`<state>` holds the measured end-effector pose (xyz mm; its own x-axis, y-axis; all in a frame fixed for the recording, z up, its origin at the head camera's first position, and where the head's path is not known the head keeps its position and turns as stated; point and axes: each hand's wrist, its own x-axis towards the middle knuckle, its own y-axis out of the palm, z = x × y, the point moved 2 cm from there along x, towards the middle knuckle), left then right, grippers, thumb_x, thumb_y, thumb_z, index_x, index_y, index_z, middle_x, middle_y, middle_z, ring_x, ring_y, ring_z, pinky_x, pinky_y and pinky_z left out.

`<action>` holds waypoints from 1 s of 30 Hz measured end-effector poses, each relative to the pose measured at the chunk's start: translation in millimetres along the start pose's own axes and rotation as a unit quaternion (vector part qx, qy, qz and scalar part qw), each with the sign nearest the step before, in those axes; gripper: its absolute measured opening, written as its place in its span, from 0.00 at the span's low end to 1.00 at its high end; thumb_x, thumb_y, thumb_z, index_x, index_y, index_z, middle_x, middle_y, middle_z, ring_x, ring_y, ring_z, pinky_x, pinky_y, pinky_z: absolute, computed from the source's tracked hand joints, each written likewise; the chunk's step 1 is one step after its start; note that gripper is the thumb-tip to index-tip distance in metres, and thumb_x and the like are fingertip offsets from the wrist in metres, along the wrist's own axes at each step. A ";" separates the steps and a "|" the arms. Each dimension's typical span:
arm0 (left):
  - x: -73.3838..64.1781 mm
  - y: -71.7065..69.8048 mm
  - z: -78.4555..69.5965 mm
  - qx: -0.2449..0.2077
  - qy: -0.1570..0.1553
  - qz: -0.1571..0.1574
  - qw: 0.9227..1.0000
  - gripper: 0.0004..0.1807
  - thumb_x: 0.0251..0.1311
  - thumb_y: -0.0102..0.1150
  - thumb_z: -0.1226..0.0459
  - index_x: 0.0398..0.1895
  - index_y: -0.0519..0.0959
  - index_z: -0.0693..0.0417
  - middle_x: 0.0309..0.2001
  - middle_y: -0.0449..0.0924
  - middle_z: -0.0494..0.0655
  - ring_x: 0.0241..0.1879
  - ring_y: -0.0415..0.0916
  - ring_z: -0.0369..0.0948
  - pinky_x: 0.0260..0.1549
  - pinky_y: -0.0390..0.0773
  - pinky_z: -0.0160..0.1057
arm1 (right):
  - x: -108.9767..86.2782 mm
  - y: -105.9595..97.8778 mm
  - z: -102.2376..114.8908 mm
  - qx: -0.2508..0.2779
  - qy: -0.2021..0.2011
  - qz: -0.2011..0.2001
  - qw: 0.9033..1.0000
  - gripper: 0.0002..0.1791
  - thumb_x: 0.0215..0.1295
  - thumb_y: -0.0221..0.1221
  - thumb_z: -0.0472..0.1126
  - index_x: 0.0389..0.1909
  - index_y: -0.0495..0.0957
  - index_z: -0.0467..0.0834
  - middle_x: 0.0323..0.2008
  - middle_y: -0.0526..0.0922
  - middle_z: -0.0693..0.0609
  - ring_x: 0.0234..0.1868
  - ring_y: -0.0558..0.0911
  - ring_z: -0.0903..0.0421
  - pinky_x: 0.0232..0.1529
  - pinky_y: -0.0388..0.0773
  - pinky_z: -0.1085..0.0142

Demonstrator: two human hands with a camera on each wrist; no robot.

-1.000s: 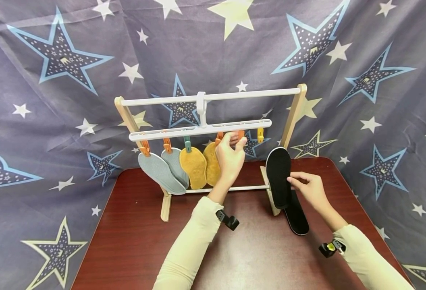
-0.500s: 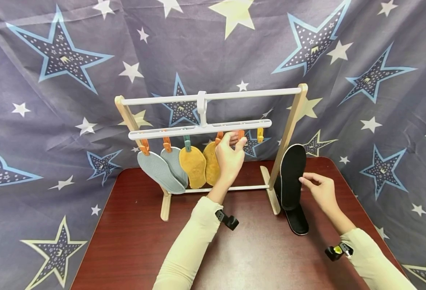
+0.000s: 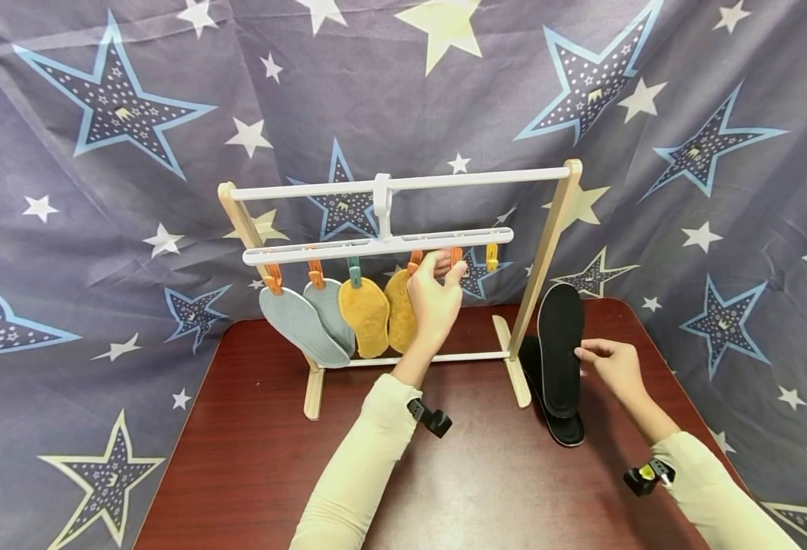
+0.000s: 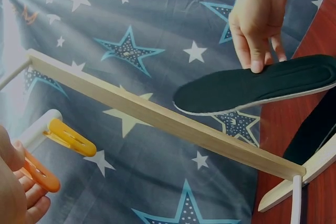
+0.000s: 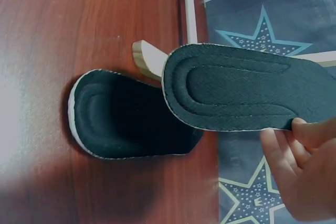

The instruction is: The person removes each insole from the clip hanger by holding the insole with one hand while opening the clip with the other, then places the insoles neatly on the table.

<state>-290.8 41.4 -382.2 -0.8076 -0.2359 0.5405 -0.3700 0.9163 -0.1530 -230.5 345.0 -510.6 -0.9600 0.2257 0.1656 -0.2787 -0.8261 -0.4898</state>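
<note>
My right hand [image 3: 612,367] pinches the long edge of a black insole [image 3: 560,347] between thumb and fingers. The insole stands nearly upright in the head view, toe end up, and overlaps a second black insole [image 5: 126,119] lying on the table. With my left hand [image 3: 436,298] I hold an orange clip [image 4: 41,174] on the white hanger [image 3: 444,241], thumb on one side and fingers on the other. A yellow clip [image 3: 492,257] hangs at the hanger's right end. Left of my left hand, clips hold two mustard insoles [image 3: 365,317] and two grey ones [image 3: 303,325].
The hanger hooks over the top bar [image 3: 472,179] of a wooden-legged rack. The rack's right post [image 3: 547,252] stands between my two hands. A brown table [image 3: 252,466] bears the rack, and a star-patterned cloth [image 3: 169,137] hangs behind.
My right hand has moved right and slightly down with the black insole, from beside the post to in front of the other black insole. My left hand stays at the orange clip.
</note>
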 end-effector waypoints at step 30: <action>0.7 0.0 3.0 -0.003 -0.006 0.003 1.000 0.11 0.58 0.70 0.68 0.43 0.85 0.64 0.40 0.89 0.58 0.40 0.88 0.50 0.47 0.86 0.38 | 2.8 14.5 -18.8 -0.024 0.095 0.128 0.987 0.14 0.65 0.64 0.29 0.44 0.80 0.19 0.23 0.87 0.42 0.22 0.83 0.61 0.26 0.88 0.59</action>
<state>-292.7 40.3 -384.4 -0.8151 -0.2348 0.5297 -0.3625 0.9198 -0.1502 -237.8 343.3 -533.3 -0.9853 0.1099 -0.1306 -0.0231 -0.8440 -0.5358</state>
